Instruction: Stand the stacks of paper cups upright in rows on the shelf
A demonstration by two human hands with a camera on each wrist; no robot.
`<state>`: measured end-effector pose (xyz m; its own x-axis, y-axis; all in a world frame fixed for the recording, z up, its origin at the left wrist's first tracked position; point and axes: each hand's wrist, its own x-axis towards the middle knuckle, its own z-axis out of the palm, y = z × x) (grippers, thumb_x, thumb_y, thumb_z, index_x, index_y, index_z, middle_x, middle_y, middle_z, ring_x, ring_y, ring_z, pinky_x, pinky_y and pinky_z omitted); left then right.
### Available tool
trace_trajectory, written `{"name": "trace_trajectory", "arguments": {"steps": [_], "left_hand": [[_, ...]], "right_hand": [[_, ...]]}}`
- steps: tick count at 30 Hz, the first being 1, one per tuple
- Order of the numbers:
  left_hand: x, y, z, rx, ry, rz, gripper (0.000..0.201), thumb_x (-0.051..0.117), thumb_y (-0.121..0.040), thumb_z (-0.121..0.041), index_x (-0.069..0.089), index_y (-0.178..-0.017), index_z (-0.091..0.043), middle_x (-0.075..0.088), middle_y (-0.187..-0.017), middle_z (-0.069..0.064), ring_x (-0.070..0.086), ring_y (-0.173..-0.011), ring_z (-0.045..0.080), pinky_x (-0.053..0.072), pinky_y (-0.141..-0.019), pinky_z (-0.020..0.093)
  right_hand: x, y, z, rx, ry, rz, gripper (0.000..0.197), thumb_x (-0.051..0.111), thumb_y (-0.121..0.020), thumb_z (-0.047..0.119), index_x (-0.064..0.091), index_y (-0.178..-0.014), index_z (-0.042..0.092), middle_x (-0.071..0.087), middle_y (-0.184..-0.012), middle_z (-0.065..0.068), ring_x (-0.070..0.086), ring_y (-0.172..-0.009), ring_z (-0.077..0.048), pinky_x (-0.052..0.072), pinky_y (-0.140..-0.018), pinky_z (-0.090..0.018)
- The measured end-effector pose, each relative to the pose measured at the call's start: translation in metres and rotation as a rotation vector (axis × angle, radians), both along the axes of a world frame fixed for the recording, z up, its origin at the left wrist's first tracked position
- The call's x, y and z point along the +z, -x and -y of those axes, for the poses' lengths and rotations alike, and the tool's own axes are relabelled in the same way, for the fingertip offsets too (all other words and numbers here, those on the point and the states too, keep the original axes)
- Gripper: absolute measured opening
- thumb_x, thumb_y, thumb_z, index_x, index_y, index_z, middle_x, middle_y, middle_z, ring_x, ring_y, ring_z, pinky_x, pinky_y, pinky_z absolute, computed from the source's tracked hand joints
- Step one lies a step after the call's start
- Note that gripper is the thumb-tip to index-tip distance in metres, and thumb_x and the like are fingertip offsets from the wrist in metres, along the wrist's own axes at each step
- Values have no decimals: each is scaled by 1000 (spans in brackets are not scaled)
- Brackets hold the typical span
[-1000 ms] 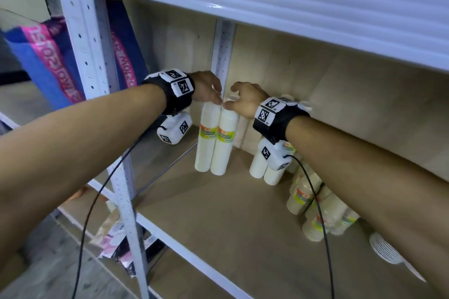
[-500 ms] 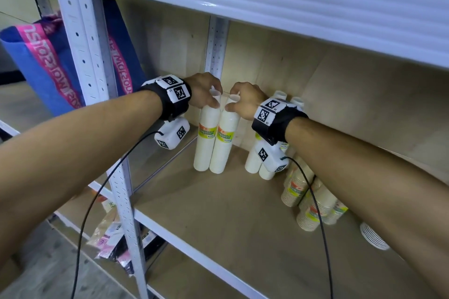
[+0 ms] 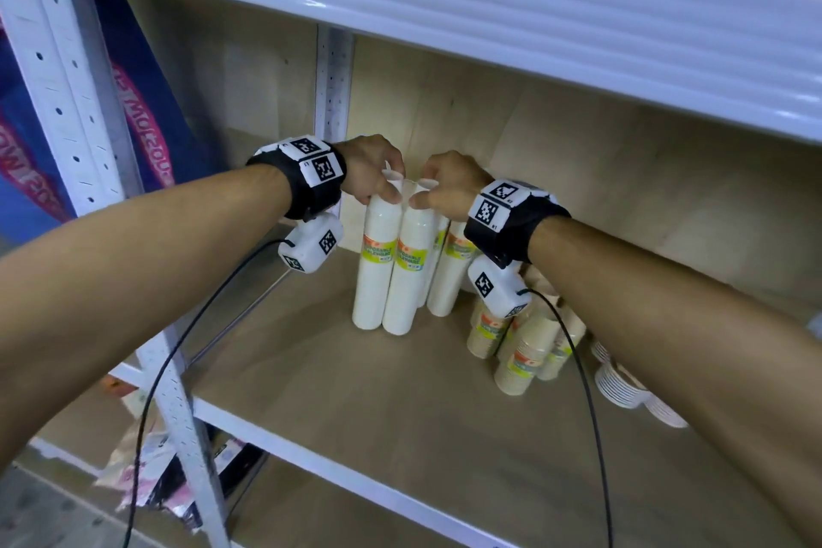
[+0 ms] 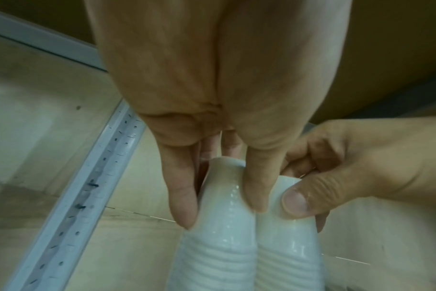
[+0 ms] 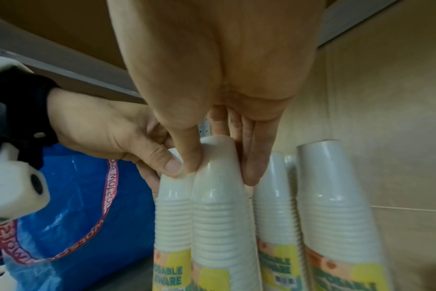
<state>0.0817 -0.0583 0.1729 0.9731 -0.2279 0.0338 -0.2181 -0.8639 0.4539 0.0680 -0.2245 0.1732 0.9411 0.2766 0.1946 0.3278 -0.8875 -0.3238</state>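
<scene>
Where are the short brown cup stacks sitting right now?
In the head view the brown cup stacks stand on the shelf board under the right forearm, right of the tall white stacks and left of some white lids.

2 white cup stacks [image 3: 390,267] upright, touching, w/ more upright behind, on shelf [image 3: 356,405]

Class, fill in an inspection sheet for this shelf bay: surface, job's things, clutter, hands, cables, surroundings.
Surface: wooden shelf board, white front edge.
Job's things: two white cup stacks upright, side by side; more upright stacks behind; tan cup stacks leaning at right.
Clutter: lids at right.
Hands: left hand and right hand each pinch a stack top.
Cables: black cables hang from wrist cameras.
Surroundings: blue bag left.
</scene>
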Motion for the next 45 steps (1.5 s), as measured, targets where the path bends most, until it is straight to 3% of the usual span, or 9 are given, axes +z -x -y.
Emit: {"name": "trace_trajectory", "arguments": {"steps": [4, 8, 13, 19, 23, 29, 34, 42, 45], "left_hand": [[0, -6, 19, -38, 17, 6, 44, 74, -85, -24, 59, -125, -17, 48, -119, 2, 63, -76, 19, 59, -66, 31], [-1, -9, 37, -80, 28, 10, 42, 73, -86, -22, 58, -126, -17, 49, -117, 2, 61, -73, 14, 56, -61, 26], [-3, -15, 49, -104, 27, 7, 46, 75, -84, -21, 58, -127, -18, 54, -120, 5, 65, -93, 25, 59, -66, 30], [-5, -20, 58, -131, 30, 21, 49, 75, -84, -20, 58, -129, -15, 53, -119, 0, 64, -95, 24, 59, -70, 32], [-8, -22, 61, -128, 23, 28, 48, 75, -84, -20, 58, -129, -15, 50, -113, -2, 63, -98, 25, 60, -79, 38], [-14, -25, 58, -125, 51, 19, 46, 75, -83, -21, 60, -126, -19, 52, -116, -3, 63, -103, 25, 59, -78, 35], [-16, -27, 59, -123, 74, 10, 45, 76, -82, -20, 60, -124, -17, 56, -119, 0, 64, -103, 25, 60, -82, 39], [-8, -22, 57, -122, 94, 51, 49, 76, -83, -29, 58, -127, -18, 54, -115, -1, 58, -96, 19, 54, -76, 30], [0, -17, 55, -133, 37, 126, 51, 73, -83, -41, 57, -128, -24, 57, -117, 0, 56, -103, 19, 47, -84, 29]], "right_hand": [[3, 6, 22, -20, -34, 9, 44, 78, -78, 32, 63, -116, 14, 60, -114, -3, 58, -103, -17, 37, -69, -19], [4, 10, 40, -23, -71, -18, 46, 77, -81, 26, 61, -121, 10, 58, -123, 1, 49, -92, -5, 30, -48, -5], [1, 11, 50, -57, -59, -40, 29, 79, -77, 28, 63, -98, 14, 62, -103, 1, 60, -95, -16, 37, -58, -20], [1, 16, 59, -27, -87, -11, 37, 75, -83, 21, 62, -117, 15, 48, -91, 10, 48, -87, -9, 29, -53, -12], [-2, 13, 57, -27, -70, -14, 40, 75, -82, 23, 61, -118, 14, 50, -94, 8, 49, -87, -10, 29, -53, -13], [-4, 8, 58, -43, -51, 0, 37, 75, -82, 25, 61, -116, 16, 40, -76, 19, 48, -86, -10, 28, -53, -13], [-7, 5, 58, -39, -54, 4, 38, 74, -82, 27, 61, -116, 18, 41, -75, 21, 47, -76, -3, 28, -53, -13], [-6, 6, 61, -100, -86, 26, 51, 74, -79, 45, 58, -120, 19, 49, -104, 8, 51, -96, -12, 37, -75, -23], [-8, 8, 63, -158, -150, 58, 59, 70, -77, 57, 56, -121, 20, 53, -111, 6, 53, -100, -15, 41, -76, -27]]}}
